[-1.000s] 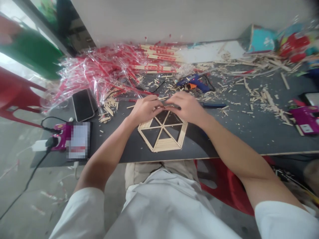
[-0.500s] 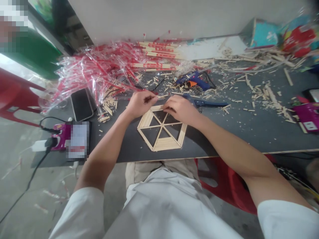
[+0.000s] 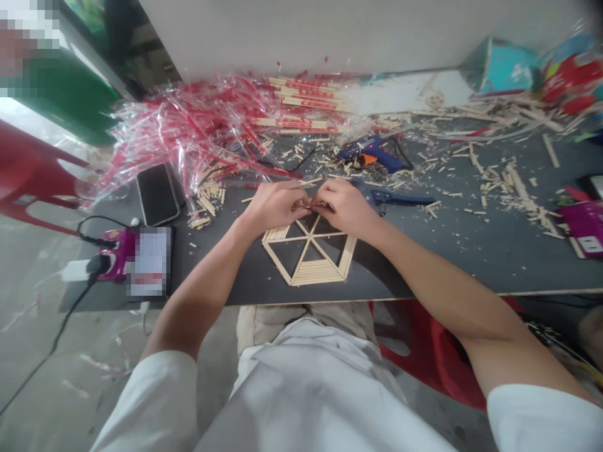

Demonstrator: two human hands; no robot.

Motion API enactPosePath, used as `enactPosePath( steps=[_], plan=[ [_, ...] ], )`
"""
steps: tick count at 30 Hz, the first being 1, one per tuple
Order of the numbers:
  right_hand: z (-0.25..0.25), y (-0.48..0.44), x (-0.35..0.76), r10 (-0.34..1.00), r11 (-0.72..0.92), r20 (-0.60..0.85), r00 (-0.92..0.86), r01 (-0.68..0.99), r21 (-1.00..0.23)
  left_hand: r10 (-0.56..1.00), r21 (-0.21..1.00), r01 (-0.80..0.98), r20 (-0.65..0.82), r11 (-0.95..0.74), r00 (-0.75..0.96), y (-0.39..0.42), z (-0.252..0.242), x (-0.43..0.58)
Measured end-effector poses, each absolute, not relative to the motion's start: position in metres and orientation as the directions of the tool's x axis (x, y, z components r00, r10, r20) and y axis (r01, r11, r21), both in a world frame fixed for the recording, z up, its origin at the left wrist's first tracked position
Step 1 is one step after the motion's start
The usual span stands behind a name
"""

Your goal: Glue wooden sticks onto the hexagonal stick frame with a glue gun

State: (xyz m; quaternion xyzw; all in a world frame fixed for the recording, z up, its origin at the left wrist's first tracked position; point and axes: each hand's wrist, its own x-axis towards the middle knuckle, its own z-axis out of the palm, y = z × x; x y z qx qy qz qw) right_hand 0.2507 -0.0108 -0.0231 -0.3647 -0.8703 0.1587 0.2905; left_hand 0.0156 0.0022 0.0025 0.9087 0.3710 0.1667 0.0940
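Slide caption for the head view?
Left hand and right hand hold a stick over a hexagonal stick frame on a littered table.

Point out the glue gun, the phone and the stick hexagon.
glue gun [image 3: 378, 153], head view, blue body.
phone [image 3: 157, 194], head view, middle of dark screen.
stick hexagon [image 3: 315, 273], head view, near side's stacked sticks.

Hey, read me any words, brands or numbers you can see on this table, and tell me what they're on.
Nothing can be read.
Chopstick wrappers: red print, too blurred.
Purple box: white label, too small.
Purple device: panel pixelated.
Stick pinched between left hand and right hand: no print seen.
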Motion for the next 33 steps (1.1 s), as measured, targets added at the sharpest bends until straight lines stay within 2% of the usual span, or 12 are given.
enactPosePath(
  steps=[3,7,13,21,33],
  plan=[
    [-0.022,-0.011,0.249,0.746,0.661,0.372,-0.552,0.553,-0.507,0.681,0.255,0.632,0.248,-0.732,0.689,0.001,0.003,0.015],
    [-0.020,-0.009,0.251,0.779,0.619,0.348,-0.521,0.552,-0.559,0.664,0.264,0.610,0.263,-0.747,0.700,0.002,0.004,0.014],
    [-0.014,-0.001,0.264,0.898,0.437,0.292,-0.329,0.596,-0.673,0.650,0.278,0.590,0.252,-0.758,0.717,0.003,0.008,0.012],
    [-0.013,-0.001,0.266,0.901,0.420,0.227,-0.369,0.614,-0.668,0.646,0.312,0.571,0.250,-0.759,0.722,0.005,0.006,0.011],
    [-0.012,-0.001,0.262,0.924,0.367,0.190,-0.333,0.630,-0.685,0.646,0.313,0.573,0.233,-0.758,0.727,0.005,0.006,0.011]
  ],
)
